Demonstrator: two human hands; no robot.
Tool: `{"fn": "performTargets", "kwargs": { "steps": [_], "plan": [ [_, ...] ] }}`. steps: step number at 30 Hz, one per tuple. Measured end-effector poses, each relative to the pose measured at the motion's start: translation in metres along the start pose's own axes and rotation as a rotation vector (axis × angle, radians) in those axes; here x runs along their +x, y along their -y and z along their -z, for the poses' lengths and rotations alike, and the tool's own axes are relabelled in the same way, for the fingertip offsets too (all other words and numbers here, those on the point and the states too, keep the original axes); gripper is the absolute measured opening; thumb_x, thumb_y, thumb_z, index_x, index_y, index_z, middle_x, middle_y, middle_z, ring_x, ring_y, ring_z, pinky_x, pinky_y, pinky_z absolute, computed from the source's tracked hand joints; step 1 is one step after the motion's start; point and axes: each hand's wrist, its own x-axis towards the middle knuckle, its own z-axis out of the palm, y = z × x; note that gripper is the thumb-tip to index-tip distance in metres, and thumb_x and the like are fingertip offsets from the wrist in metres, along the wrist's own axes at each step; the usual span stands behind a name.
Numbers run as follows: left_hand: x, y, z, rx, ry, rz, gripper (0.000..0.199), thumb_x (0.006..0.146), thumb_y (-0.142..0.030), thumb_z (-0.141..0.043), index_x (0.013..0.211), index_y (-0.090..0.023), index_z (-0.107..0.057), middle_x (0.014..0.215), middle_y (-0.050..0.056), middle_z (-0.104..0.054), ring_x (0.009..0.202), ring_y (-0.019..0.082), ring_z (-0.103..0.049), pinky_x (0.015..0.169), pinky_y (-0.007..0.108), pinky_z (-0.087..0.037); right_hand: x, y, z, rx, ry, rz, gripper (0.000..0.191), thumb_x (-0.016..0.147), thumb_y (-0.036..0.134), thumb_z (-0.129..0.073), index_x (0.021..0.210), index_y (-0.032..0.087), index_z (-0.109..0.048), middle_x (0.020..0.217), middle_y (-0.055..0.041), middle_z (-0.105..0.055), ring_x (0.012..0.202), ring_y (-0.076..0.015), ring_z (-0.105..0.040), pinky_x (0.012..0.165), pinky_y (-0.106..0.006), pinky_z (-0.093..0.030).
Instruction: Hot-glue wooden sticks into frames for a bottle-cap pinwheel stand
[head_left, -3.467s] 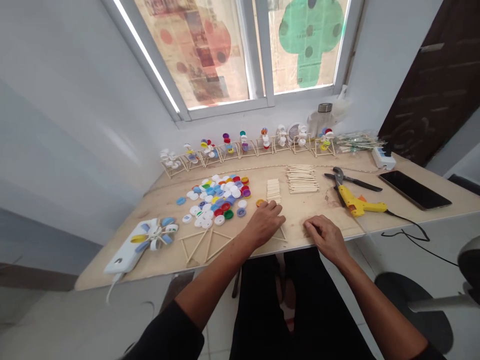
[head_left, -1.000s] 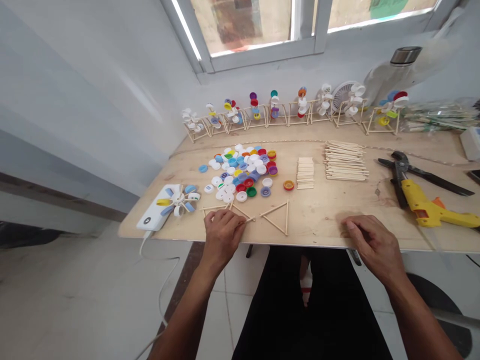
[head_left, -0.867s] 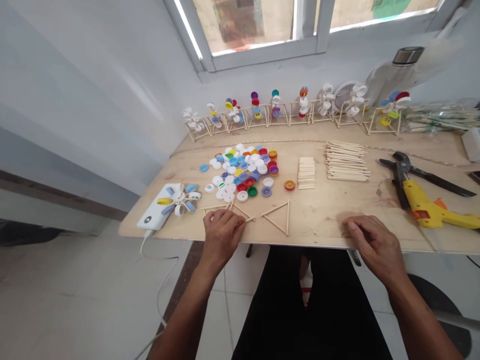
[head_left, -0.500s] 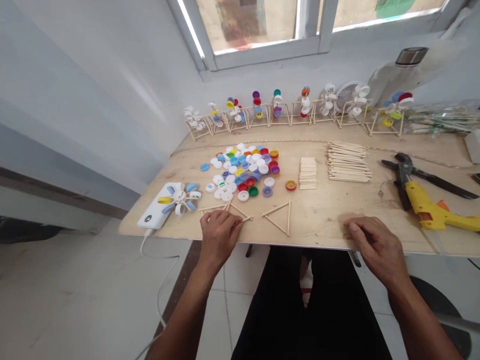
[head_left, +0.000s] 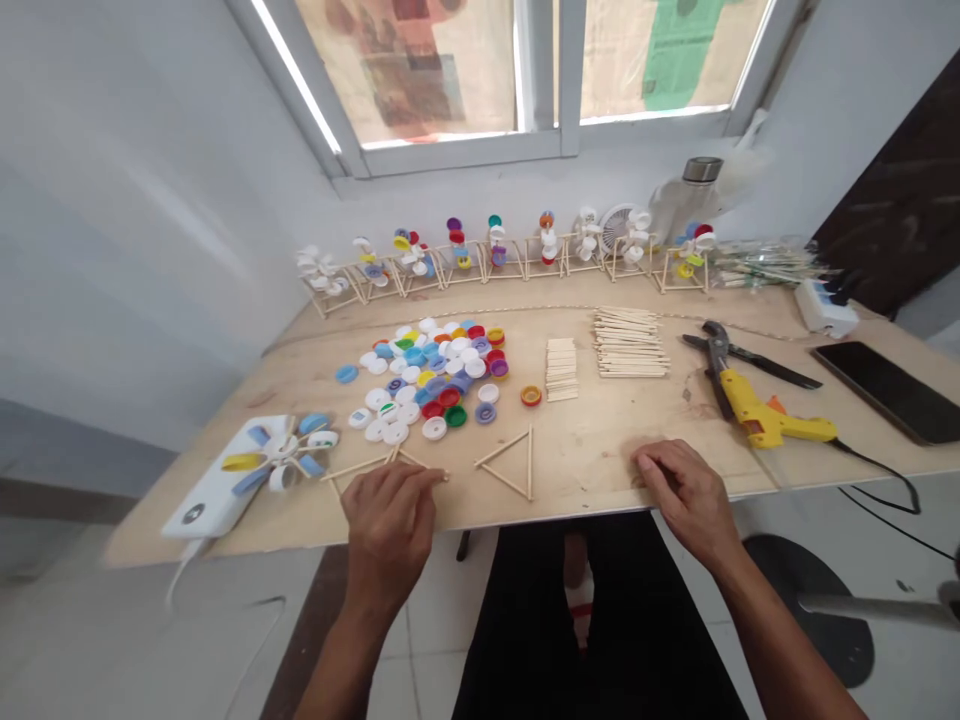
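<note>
My left hand (head_left: pixel 390 525) is at the table's front edge, fingers bent down over a triangle of thin wooden sticks (head_left: pixel 360 467). The hand covers much of that triangle, and its fingertips touch the sticks. A second stick triangle (head_left: pixel 530 465) lies flat between my hands. My right hand (head_left: pixel 686 495) rests on the front edge further right. Its fingers are curled with the thumb against them, and nothing shows in them. To the left, a wheel of bottle caps on sticks (head_left: pixel 283 450) lies on a white power bank (head_left: pixel 202 515).
Colourful bottle caps (head_left: pixel 435 370) are heaped mid-table, beside short sticks (head_left: pixel 562 370) and longer sticks (head_left: pixel 631 343). A yellow glue gun (head_left: pixel 765 412), pliers (head_left: pixel 718 360) and a phone (head_left: pixel 892 390) lie right. Several finished cap wheels on stick stands (head_left: pixel 499 262) line the back.
The view has swung to the right, bringing the phone and the white power strip into sight. My left fingers have shifted toward the triangle's right corner. My right hand stays at the edge.
</note>
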Motion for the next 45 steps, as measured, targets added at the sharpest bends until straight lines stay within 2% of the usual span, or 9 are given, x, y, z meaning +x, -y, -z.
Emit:
{"fn": "performTargets", "kwargs": {
  "steps": [3, 6, 10, 13, 18, 24, 30, 36, 45],
  "plan": [
    [0.010, -0.028, -0.005, -0.165, 0.010, -0.028, 0.019, 0.082, -0.008, -0.048, 0.075, -0.020, -0.060, 0.075, 0.002, -0.065, 0.085, 0.021, -0.058, 0.085, 0.039, -0.035, 0.000, -0.001, 0.000, 0.040, 0.002, -0.034, 0.021, 0.091, 0.032, -0.044, 0.085, 0.021, -0.061, 0.083, -0.0050, -0.066, 0.083, -0.0195, -0.059, 0.078, -0.034, -0.045],
    [0.018, -0.054, -0.011, -0.283, 0.029, -0.022, 0.019, 0.081, -0.008, -0.046, 0.073, -0.020, -0.059, 0.072, 0.002, -0.064, 0.084, 0.020, -0.058, 0.084, 0.039, -0.035, -0.001, -0.004, 0.002, 0.126, -0.001, -0.076, 0.021, 0.090, 0.033, -0.046, 0.091, 0.022, -0.062, 0.090, -0.0058, -0.067, 0.088, -0.0196, -0.060, 0.080, -0.034, -0.046],
    [0.025, -0.070, -0.022, -0.327, -0.007, -0.009, 0.017, 0.084, -0.011, -0.046, 0.081, -0.019, -0.061, 0.075, 0.003, -0.065, 0.086, 0.021, -0.056, 0.087, 0.041, -0.034, 0.003, -0.005, 0.007, 0.167, 0.019, -0.081, 0.021, 0.090, 0.034, -0.045, 0.094, 0.022, -0.062, 0.096, -0.0063, -0.067, 0.091, -0.0194, -0.061, 0.081, -0.033, -0.048],
    [0.026, -0.068, -0.029, -0.295, -0.064, 0.010, 0.012, 0.084, -0.014, -0.050, 0.084, -0.019, -0.061, 0.078, 0.004, -0.066, 0.088, 0.022, -0.056, 0.089, 0.042, -0.034, 0.018, -0.007, 0.013, 0.049, 0.026, -0.018, 0.020, 0.088, 0.031, -0.046, 0.092, 0.021, -0.063, 0.095, -0.0056, -0.067, 0.093, -0.0199, -0.060, 0.084, -0.035, -0.046],
    [0.021, -0.061, -0.041, -0.244, -0.173, 0.084, 0.011, 0.085, -0.016, -0.051, 0.085, -0.019, -0.062, 0.080, 0.005, -0.066, 0.091, 0.023, -0.056, 0.089, 0.042, -0.035, 0.064, -0.023, 0.015, -0.209, 0.025, 0.066, 0.021, 0.084, 0.026, -0.046, 0.089, 0.019, -0.065, 0.094, -0.0078, -0.068, 0.090, -0.0221, -0.059, 0.082, -0.036, -0.043],
    [0.017, -0.060, -0.047, -0.221, -0.222, 0.120, 0.011, 0.084, -0.015, -0.051, 0.087, -0.018, -0.062, 0.081, 0.006, -0.065, 0.092, 0.023, -0.055, 0.090, 0.042, -0.036, 0.102, -0.024, 0.010, -0.570, 0.098, 0.017, 0.024, 0.084, 0.023, -0.046, 0.096, 0.018, -0.066, 0.100, -0.0096, -0.066, 0.092, -0.0232, -0.056, 0.077, -0.034, -0.036],
    [0.017, -0.062, -0.045, -0.200, -0.228, 0.119, 0.011, 0.084, -0.015, -0.051, 0.087, -0.017, -0.061, 0.081, 0.006, -0.065, 0.092, 0.023, -0.056, 0.090, 0.043, -0.037, 0.113, -0.021, 0.007, -0.661, 0.168, 0.039, 0.022, 0.087, 0.022, -0.043, 0.087, 0.016, -0.065, 0.092, -0.0117, -0.066, 0.090, -0.0242, -0.053, 0.076, -0.035, -0.031],
    [0.017, -0.063, -0.045, -0.187, -0.230, 0.128, 0.011, 0.083, -0.014, -0.052, 0.088, -0.018, -0.061, 0.081, 0.007, -0.065, 0.092, 0.024, -0.056, 0.089, 0.045, -0.038, 0.121, -0.021, 0.014, -0.665, 0.288, 0.074, 0.017, 0.086, 0.023, -0.047, 0.082, 0.018, -0.063, 0.085, -0.0080, -0.067, 0.082, -0.0209, -0.054, 0.071, -0.032, -0.029],
    [0.017, -0.064, -0.044, -0.199, -0.226, 0.136, 0.011, 0.083, -0.014, -0.053, 0.089, -0.017, -0.061, 0.081, 0.007, -0.065, 0.092, 0.024, -0.054, 0.090, 0.043, -0.037, 0.120, -0.019, 0.017, -0.666, 0.346, 0.096, 0.014, 0.084, 0.019, -0.047, 0.077, 0.016, -0.059, 0.089, -0.0116, -0.066, 0.085, -0.0220, -0.052, 0.072, -0.033, -0.029]
  ]
}}
